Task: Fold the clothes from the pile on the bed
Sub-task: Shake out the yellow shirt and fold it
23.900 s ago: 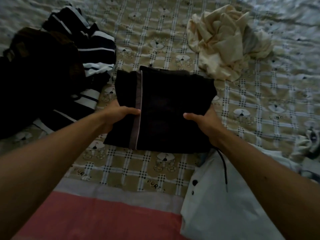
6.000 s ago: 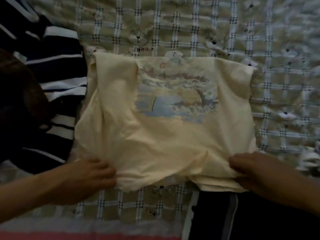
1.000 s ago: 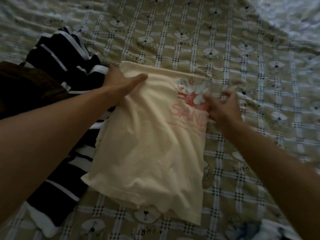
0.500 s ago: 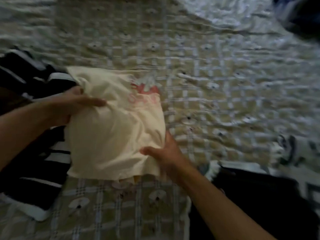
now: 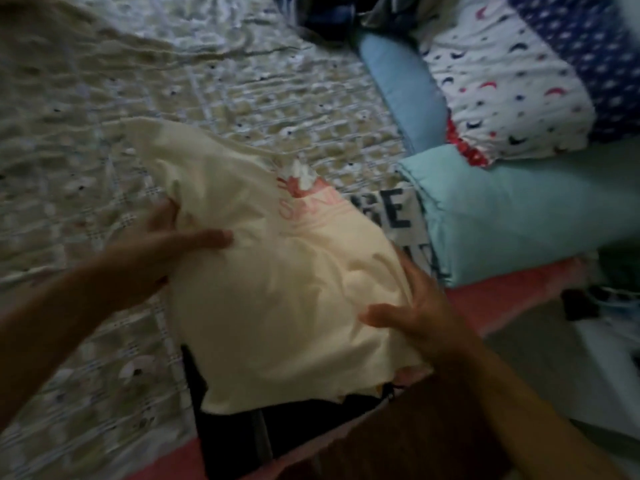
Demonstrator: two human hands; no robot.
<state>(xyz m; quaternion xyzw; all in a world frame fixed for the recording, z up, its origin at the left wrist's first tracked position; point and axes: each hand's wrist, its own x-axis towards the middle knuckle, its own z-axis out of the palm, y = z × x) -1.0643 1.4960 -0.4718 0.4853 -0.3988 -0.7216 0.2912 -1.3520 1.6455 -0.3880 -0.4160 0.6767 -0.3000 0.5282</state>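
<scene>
Beige checked cotton, rumpled and blurred, covers the left half of the view: this is the bedsheet, printed with small pale motifs. The left hand comes in over it from the lower left and clamps the left edge of the cream T-shirt, thumb lying across the top of the fabric and fingers tucked beneath. The cream T-shirt is folded into a rough rectangle in the middle of the view, with pink lettering showing near its far end, partly lost in a crease. Its near edge overlaps a black garment at the foot of the bed and hides most of it; whether the shirt rests on that garment or hangs just above it cannot be told. The right hand grips the shirt's right edge, thumb pressed on top and fingers curled round the side, and its forearm hides the black garment's right part. Just beyond that hand, a white cloth with dark block letters peeks out, its left part covered by the shirt. To its right lies folded teal bedding, with a pink band of the sheet running below it. Farther back a blue bolster lies beside a moon-print pillow, and a navy cloth with white specks fills the top right corner.
</scene>
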